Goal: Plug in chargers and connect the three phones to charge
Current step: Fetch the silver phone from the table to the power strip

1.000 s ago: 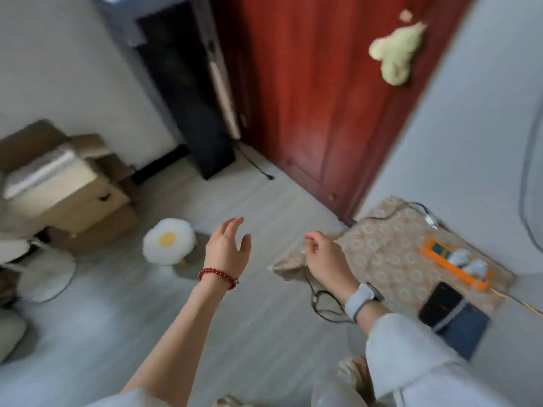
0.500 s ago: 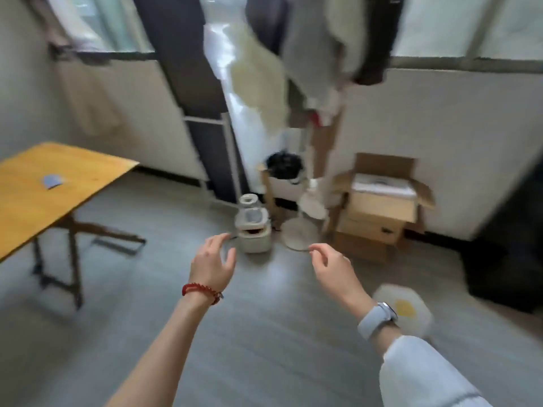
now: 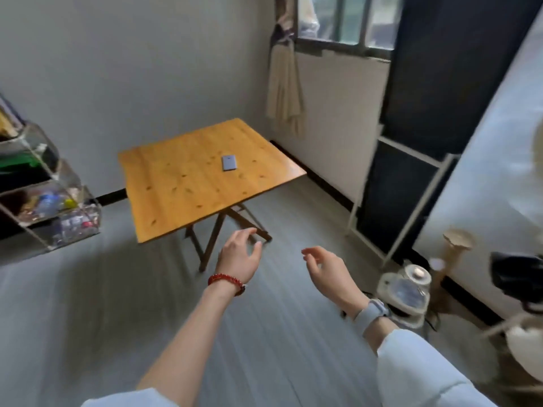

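A pale blue phone (image 3: 229, 163) lies flat on a wooden folding table (image 3: 188, 198) across the room, near the table's far right part. My left hand (image 3: 239, 257), with a red bead bracelet, is held out in front of me, fingers apart and empty, short of the table's near edge. My right hand (image 3: 326, 274), with a grey watch on the wrist, hangs empty beside it, fingers loosely curled and apart. No charger, cable or power strip is in view.
A clear acrylic shelf unit (image 3: 55, 201) with bottles stands at the left wall. A white metal rack (image 3: 402, 207) and a dark panel stand at the right. A small glass-topped appliance (image 3: 408, 289) sits on the floor by my right wrist. Grey floor lies between me and the table.
The view has swung left, away from the floor mat with the orange power strip and two phones, past cardboard boxes, to the wooden table. Both hands stay raised and empty.
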